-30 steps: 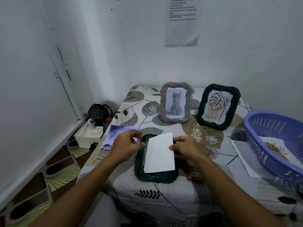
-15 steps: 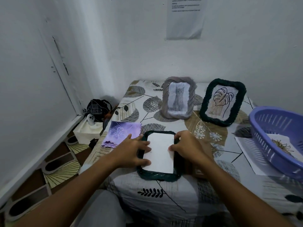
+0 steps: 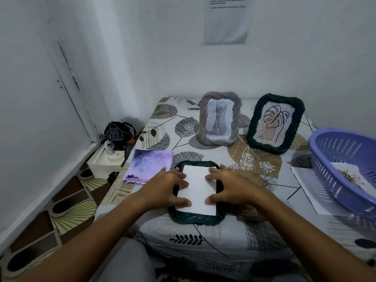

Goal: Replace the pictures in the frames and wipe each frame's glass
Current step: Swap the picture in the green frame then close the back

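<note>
Floor items: a dark patterned bag [image 3: 119, 132] and a cream box [image 3: 105, 162] with a small white figure [image 3: 109, 147] on it are seen off the bench's left edge, in the room corner.
Cloth: a purple cloth [image 3: 147, 166] with a flower print is laid flat at the left edge of the bench [image 3: 203, 241], just beside the flat frame's far-left corner.
Left hand [image 3: 164, 187]: fingers are spread and fairly straight, pressed down across the left rim of the flat frame, with fingertips and thumb on the white sheet.
Flat frame [image 3: 195, 219]: a dark green woven frame is laid flat near the front edge of the bench, about mid-width.
White sheet [image 3: 198, 189]: a blank white rectangle is seated inside the flat frame's opening; which face is shown cannot be told.
Right hand [image 3: 232, 186]: fingers are spread, not curled round anything, pressed on the sheet's right side and the frame's right rim.
Grey frame [image 3: 220, 118]: stood upright toward the back edge, a cat picture inside.
Green frame [image 3: 275, 124]: stood upright, tilted back, right of the grey frame, a line-drawn leaf inside.
Loose paper [image 3: 307, 192]: laid flat near the right edge, partly under the basket.
Basket [image 3: 333, 165]: a purple slotted basket is set at the right edge, a printed picture [image 3: 352, 177] inside.
Wall: a printed notice [image 3: 226, 20] is fixed above the back edge.
</note>
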